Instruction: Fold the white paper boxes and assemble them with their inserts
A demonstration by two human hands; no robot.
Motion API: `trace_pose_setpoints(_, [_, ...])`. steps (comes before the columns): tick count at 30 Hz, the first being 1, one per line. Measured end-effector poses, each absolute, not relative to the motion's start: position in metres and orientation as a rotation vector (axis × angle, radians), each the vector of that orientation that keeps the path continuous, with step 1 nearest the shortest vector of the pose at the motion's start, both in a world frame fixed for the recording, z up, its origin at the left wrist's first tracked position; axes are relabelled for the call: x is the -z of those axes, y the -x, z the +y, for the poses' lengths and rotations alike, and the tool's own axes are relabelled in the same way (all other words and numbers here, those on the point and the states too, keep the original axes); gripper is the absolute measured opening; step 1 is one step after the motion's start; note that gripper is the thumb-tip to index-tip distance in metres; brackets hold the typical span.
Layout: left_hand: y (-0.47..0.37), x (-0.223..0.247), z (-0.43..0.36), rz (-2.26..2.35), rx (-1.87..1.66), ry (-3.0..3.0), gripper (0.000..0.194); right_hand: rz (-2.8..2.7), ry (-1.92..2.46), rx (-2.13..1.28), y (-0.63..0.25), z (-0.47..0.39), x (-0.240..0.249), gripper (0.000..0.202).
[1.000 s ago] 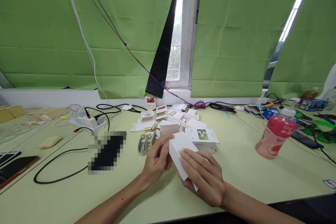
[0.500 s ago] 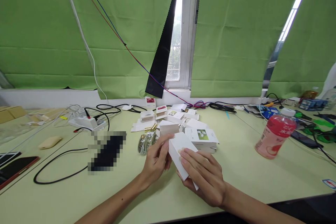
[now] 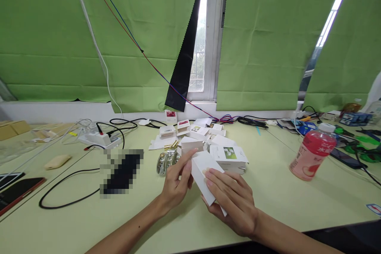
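Note:
A plain white box [image 3: 205, 172] is held tilted above the table's front part, with a flap sticking out at its lower end. My right hand [image 3: 232, 200] is wrapped round its right side, fingers lying over the top face. At the box's upper left edge is my left hand [image 3: 177, 176], its index finger stretched out along the end and the thumb beside it; the other fingers are partly hidden. Just behind lie silver foil packs [image 3: 166, 162], an upright white carton [image 3: 192, 145], small gold tubes [image 3: 172, 145] and a white box with a flower picture [image 3: 228, 154].
More small boxes [image 3: 198, 130] are piled toward the window wall. A pink bottle [image 3: 312, 151] stands at the right. Cables, a power strip [image 3: 98, 139], a pixelated dark object [image 3: 122, 172] and phones [image 3: 20, 192] lie at the left.
My left index finger has lifted and straightened slightly at the box's end. The box and my right hand have barely shifted.

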State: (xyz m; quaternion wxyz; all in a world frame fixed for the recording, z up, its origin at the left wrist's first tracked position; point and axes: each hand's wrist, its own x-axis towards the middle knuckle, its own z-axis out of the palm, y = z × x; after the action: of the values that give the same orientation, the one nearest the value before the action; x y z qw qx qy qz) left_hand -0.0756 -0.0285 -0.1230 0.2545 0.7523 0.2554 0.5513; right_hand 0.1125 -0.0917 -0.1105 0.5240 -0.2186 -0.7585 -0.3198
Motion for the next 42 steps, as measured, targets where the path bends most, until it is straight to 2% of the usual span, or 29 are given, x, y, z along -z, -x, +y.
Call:
trace_pose_setpoints(5, [0.078,0.127,-0.026,0.711,-1.620,-2.057,0.037,-1.821,0.519,0.737,-0.112,-0.093,0.108,0.021])
trace_pose_setpoints(11, [0.084,0.117,-0.018,1.074,-2.085,-2.030,0.015,-1.834,0.515,0.712,-0.113,-0.095,0.107,0.022])
trace_pose_setpoints(13, [0.084,0.110,-0.015,1.189,-2.146,-2.104,0.011,-1.845,0.527,0.707,-0.113,-0.096,0.107,0.024])
trace_pose_setpoints(25, [0.084,0.117,-0.005,1.317,-1.669,-2.204,0.022,-1.845,0.537,0.706,-0.114,-0.099,0.101,0.025])
trace_pose_setpoints(35, [0.079,0.111,-0.011,1.214,-1.667,-2.236,0.019,-1.850,0.537,0.698,-0.117,-0.098,0.101,0.028])
trace_pose_setpoints(42, [0.079,0.107,-0.014,1.182,-1.560,-2.269,0.026,-1.826,0.540,0.707,-0.117,-0.099,0.099,0.028])
